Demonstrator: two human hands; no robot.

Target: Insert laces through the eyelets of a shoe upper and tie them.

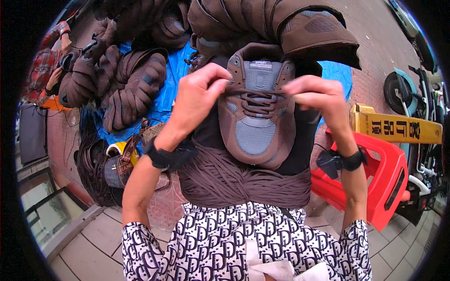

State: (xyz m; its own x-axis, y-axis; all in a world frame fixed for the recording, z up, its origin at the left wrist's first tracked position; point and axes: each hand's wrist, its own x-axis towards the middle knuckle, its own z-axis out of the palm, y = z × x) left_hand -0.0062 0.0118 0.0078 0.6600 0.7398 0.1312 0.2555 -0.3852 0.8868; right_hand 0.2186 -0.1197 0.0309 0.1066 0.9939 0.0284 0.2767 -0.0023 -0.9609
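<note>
A brown shoe upper (255, 139) with grey-blue mesh panels lies in front of me, toe toward me, on black cloth over my lap. A dark brown shoelace (258, 104) criss-crosses its eyelets below the tongue (260, 75). My left hand (199, 98) is closed at the upper's left eyelet edge, thumb and finger pinching the lace. On the opposite edge my right hand (321, 96) is pinched on the lace too, slightly blurred. A stretch of lace runs across between both hands. Nearer to me lies a thick bundle of brown laces (243, 180).
Stacks of brown uppers (133, 86) lie on blue sheeting (176, 70) at the left, more uppers (318, 35) right behind the shoe. A red plastic stool (382, 173) and a yellow sign board (398, 125) stand at right. Another person's plaid sleeve (42, 72) shows far left.
</note>
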